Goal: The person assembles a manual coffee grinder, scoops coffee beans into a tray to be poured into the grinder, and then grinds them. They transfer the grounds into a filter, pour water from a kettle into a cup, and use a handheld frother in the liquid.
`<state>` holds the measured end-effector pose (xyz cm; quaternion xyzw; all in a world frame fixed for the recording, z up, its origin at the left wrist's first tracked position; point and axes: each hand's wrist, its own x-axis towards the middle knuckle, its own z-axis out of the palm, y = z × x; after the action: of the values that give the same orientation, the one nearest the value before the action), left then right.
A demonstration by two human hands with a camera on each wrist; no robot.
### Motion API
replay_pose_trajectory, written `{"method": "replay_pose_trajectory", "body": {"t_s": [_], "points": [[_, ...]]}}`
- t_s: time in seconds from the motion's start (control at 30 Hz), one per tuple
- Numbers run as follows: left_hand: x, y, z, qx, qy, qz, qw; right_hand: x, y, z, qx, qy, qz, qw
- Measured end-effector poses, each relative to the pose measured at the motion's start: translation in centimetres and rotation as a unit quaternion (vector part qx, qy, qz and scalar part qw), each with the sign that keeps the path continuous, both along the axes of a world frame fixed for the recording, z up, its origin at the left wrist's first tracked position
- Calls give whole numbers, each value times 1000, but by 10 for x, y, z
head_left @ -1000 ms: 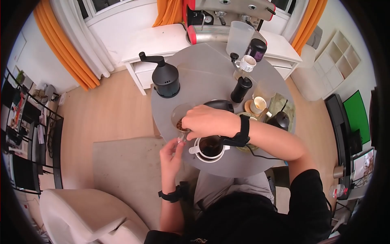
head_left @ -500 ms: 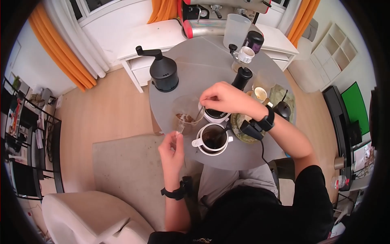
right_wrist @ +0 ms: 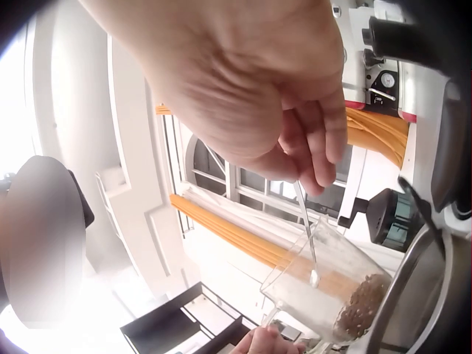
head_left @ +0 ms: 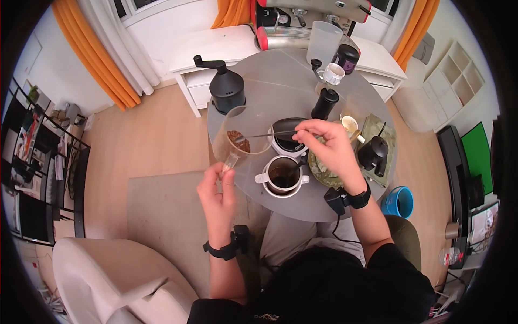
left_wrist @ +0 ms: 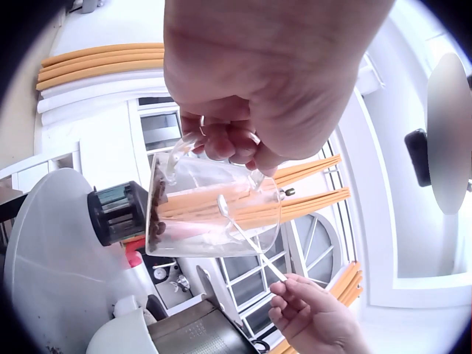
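My left hand (head_left: 217, 195) pinches the handle of a clear glass mug (head_left: 258, 120) over the table's left edge. Brown granules (head_left: 239, 141) lie gathered at the bottom of the mug. The thumb and fingers of my right hand (head_left: 330, 144) hold a thin metal spoon (head_left: 276, 133) by its end. In the right wrist view, the spoon's bowl (right_wrist: 315, 279) sits inside the mug, apart from the granules. Below the hands stands a white cup (head_left: 261, 178) of dark liquid, with a black-handled utensil (head_left: 300, 162) leaning in it.
Behind the cup is a white device with a black top (head_left: 291, 129). A dark hand-crank grinder (head_left: 226, 89) stands at the back left. Toward the right are a black cylinder (head_left: 325, 103), a green patterned plate (head_left: 318, 171) and a small black pot (head_left: 373, 151). A blue bin (head_left: 398, 202) stands on the floor.
My right hand has drawn back from over the mug toward the right, and the spoon now lies nearly level in the head view. The mug has come up closer to the head camera.
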<state>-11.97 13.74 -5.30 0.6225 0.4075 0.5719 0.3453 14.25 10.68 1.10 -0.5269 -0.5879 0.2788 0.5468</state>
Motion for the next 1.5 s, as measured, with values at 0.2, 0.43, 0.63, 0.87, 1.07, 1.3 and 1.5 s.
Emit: {"method": "replay_pose_trajectory", "body": {"t_s": [0.2,0.43,0.63,0.87,1.07,1.3,1.5], "points": [[2,7,1,122,132,-22,983,-21,-5,-8,13,-67,-15,998],[5,6,1,91,173,-19,981,-10,13,-7,4,-118,-27,993],[11,4,-1,81,178,-25,980,-3,31,-19,61,-149,37,986],[21,3,-3,104,142,-35,984,-2,34,-15,98,-233,50,966],[22,4,-5,104,152,-29,983,5,38,-27,-103,-126,97,982],[21,7,-11,93,162,-21,982,9,50,-40,-186,43,177,966],[21,10,-20,67,157,-23,985,13,49,-32,-204,120,139,961]]}}
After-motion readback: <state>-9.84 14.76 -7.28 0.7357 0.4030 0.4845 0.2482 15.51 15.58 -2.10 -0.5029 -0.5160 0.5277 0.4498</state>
